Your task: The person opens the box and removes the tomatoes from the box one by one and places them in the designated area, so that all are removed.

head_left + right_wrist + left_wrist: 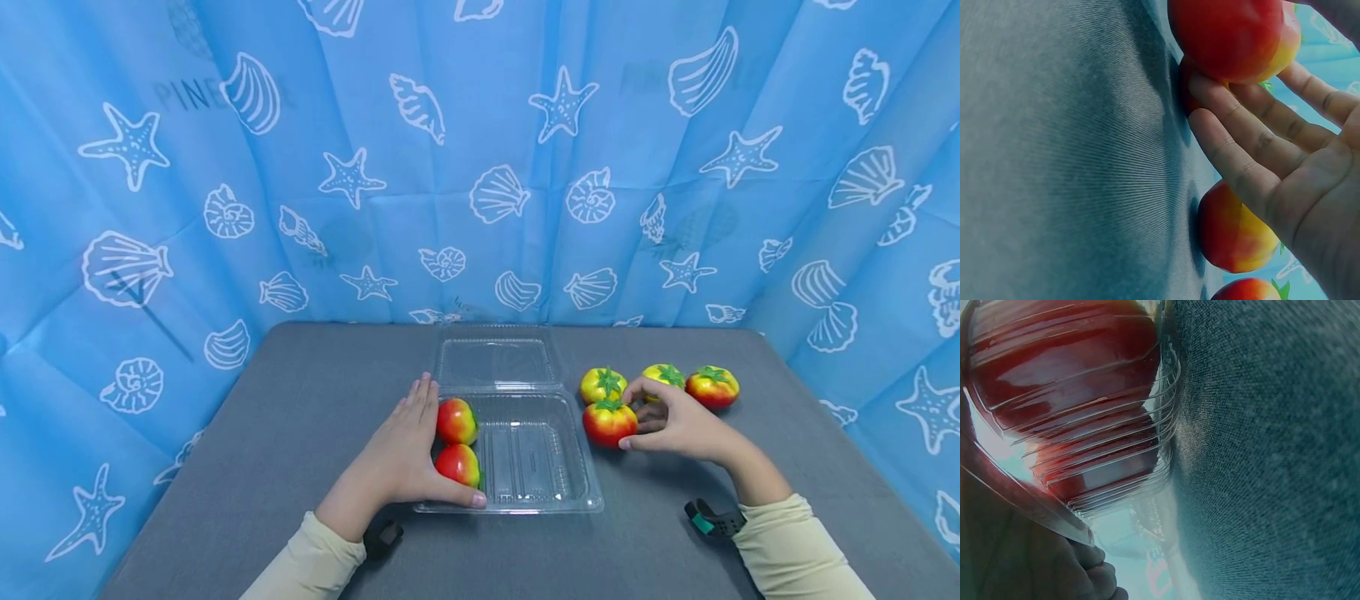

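Observation:
A clear plastic clamshell box lies with its lid folded back on the grey table. Two red and yellow toy tomatoes, a rear one and a front one, sit on their sides along its left wall. My left hand rests against that wall, fingers straight and thumb across the front corner; ribbed plastic separates it from the tomatoes. To the right of the box, my right hand holds another tomato between thumb and fingers, close over the table.
Behind the held tomato is a yellower tomato. Two more, one partly behind the right hand and one farther right, stand on the table. The open lid lies toward the blue shell-patterned curtain.

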